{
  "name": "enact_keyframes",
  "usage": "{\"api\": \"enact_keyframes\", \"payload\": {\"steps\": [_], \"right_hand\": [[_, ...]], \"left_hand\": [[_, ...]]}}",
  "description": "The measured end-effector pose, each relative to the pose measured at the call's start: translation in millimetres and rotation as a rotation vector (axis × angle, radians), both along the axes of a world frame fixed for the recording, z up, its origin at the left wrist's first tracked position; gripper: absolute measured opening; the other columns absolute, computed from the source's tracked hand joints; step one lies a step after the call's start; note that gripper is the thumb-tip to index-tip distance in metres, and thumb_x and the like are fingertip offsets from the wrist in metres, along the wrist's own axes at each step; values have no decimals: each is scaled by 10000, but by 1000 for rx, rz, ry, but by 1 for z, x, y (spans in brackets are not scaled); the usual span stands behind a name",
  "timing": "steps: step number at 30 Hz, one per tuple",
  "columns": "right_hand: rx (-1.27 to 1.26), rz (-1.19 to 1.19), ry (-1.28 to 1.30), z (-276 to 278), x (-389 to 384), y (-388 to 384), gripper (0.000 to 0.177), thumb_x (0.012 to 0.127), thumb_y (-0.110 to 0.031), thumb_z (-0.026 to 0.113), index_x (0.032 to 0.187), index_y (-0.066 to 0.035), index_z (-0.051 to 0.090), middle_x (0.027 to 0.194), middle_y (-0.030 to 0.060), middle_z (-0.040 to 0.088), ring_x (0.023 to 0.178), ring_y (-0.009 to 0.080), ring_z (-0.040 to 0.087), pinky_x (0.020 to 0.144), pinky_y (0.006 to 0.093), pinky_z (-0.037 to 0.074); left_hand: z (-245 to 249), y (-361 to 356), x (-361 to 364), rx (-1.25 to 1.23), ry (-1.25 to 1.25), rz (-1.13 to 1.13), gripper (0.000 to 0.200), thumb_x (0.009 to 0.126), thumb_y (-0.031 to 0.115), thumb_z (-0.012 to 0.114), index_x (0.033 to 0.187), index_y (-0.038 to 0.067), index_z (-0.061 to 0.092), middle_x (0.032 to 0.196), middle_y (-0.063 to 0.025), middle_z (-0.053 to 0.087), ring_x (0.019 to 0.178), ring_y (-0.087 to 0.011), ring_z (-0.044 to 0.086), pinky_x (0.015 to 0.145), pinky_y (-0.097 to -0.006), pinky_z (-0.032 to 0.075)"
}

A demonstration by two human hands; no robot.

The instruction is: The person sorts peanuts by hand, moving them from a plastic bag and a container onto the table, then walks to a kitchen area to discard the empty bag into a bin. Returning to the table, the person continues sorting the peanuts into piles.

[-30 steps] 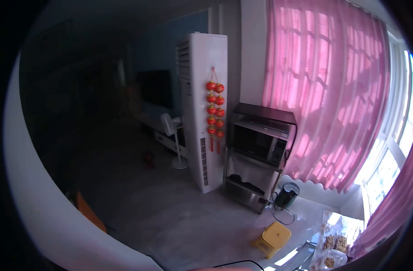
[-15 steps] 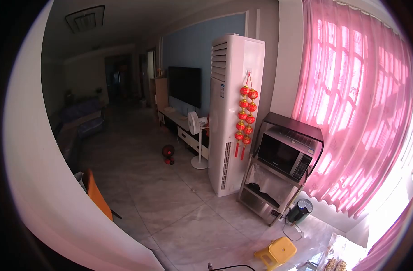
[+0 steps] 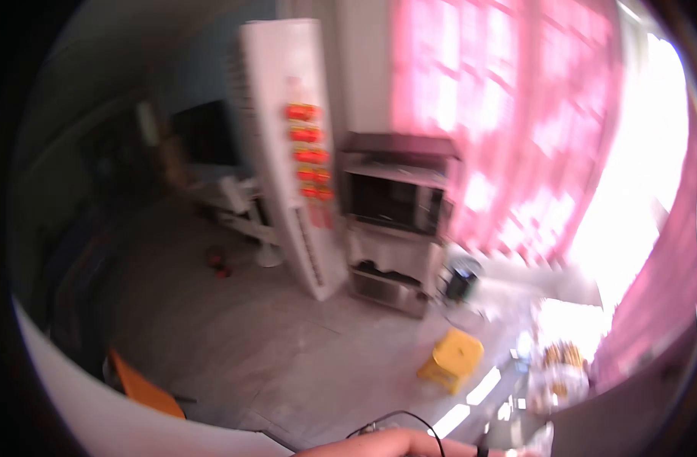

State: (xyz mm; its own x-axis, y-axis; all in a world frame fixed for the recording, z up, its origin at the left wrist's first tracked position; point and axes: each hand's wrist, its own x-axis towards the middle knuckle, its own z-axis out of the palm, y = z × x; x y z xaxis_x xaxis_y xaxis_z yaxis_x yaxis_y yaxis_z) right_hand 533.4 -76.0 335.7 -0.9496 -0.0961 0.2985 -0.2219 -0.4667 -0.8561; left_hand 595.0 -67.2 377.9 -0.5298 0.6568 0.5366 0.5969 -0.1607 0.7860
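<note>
A bare forearm reaches in from the bottom edge toward the right, with a dark band at the wrist. It looks like my left arm. Only a sliver of my left hand [image 3: 508, 453] shows at the bottom edge, its fingers cut off and blurred, near a pale, plastic-looking item [image 3: 543, 440]. What it touches, if anything, cannot be made out. A thin black cable [image 3: 403, 413] loops over the forearm. My right hand is out of view.
A yellow stool [image 3: 457, 356] stands on the tiled floor, with bagged items [image 3: 559, 377] to its right. Behind are a microwave [image 3: 394, 204] on a rack, a dark bin [image 3: 461, 280], a tall white air conditioner [image 3: 291, 152] and pink curtains [image 3: 508, 114]. An orange chair [image 3: 144, 388] is at lower left.
The view has swung right and blurred, so the room's contents sit further left. A forearm has come into view at the bottom, and more of the bagged items shows.
</note>
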Motion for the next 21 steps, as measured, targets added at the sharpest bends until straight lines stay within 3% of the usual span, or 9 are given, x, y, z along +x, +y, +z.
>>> {"api": "enact_keyframes", "payload": {"steps": [1, 3, 4, 5, 8, 10, 16, 18, 21], "right_hand": [[67, -119, -22, -7, 34, 35, 629, 929, -181, 686, 1501, -46, 464, 1454, 122, 525, 1333, 245, 489, 1120, 401, 400], [216, -358, -97, -13, 122, 99, 659, 921, -184, 695, 1517, -40, 453, 1485, 132, 516, 1369, 256, 480, 1149, 412, 392], [283, -466, -132, -8, 162, 113, 675, 917, -185, 700, 1525, -37, 447, 1500, 137, 512, 1387, 262, 476, 1164, 417, 388], [348, -565, -171, -3, 200, 128, 690, 914, -186, 704, 1534, -35, 442, 1516, 143, 507, 1405, 268, 472, 1179, 423, 384], [347, -680, -378, 72, 218, 98, 733, 840, -143, 723, 1512, -33, 451, 1493, 150, 507, 1385, 263, 501, 1173, 420, 401], [377, -734, -328, 66, 225, 104, 624, 900, -145, 706, 1472, -38, 479, 1460, 126, 536, 1357, 250, 517, 1154, 405, 410], [271, -743, -342, 65, 240, 95, 630, 938, -104, 719, 1506, -70, 446, 1472, 101, 535, 1348, 227, 532, 1136, 389, 436], [-173, -694, -499, 62, 233, 104, 632, 927, -93, 742, 1492, -82, 458, 1469, 99, 534, 1344, 226, 535, 1134, 392, 441], [10, -716, -501, 63, 220, 101, 617, 935, -85, 734, 1488, -88, 460, 1467, 99, 534, 1351, 229, 530, 1131, 398, 449]], "left_hand": [[13, -7, 4, 21, -43, -117, 353, 861, 283, 739, 1173, 120, 717, 998, -204, 618, 969, -405, 636, 799, -548, 478], [45, -22, 19, 59, -579, -198, 98, 862, 125, 636, 903, 69, 705, 1005, -175, 649, 870, -358, 699, 768, -453, 577], [76, -42, 20, -203, -42, -89, 184, 827, 225, 717, 958, 99, 690, 1126, -112, 635, 825, -307, 712, 773, -425, 583], [69, -36, 23, -185, 483, 126, 233, 837, 200, 700, 1050, 109, 671, 1051, -116, 606, 796, -318, 711, 713, -446, 578], [84, -33, 22, -280, 322, -1, 310, 833, 152, 681, 1141, 130, 649, 1019, -105, 564, 903, -327, 702, 728, -476, 564], [79, -22, 23, -266, 314, -38, 356, 807, 124, 698, 1159, 123, 645, 1028, -99, 561, 947, -318, 687, 759, -473, 563], [85, -25, 22, -250, 268, -209, 418, 792, 58, 691, 1202, 123, 642, 1047, -106, 557, 963, -343, 667, 757, -479, 574], [83, -17, 14, -258, 262, -249, 436, 789, 48, 690, 1216, 124, 640, 1050, -109, 557, 967, -347, 667, 753, -480, 578], [78, -13, -1, -260, 243, -240, 478, 774, 29, 696, 1239, 121, 636, 1068, -113, 561, 979, -347, 667, 741, -478, 583]]}}
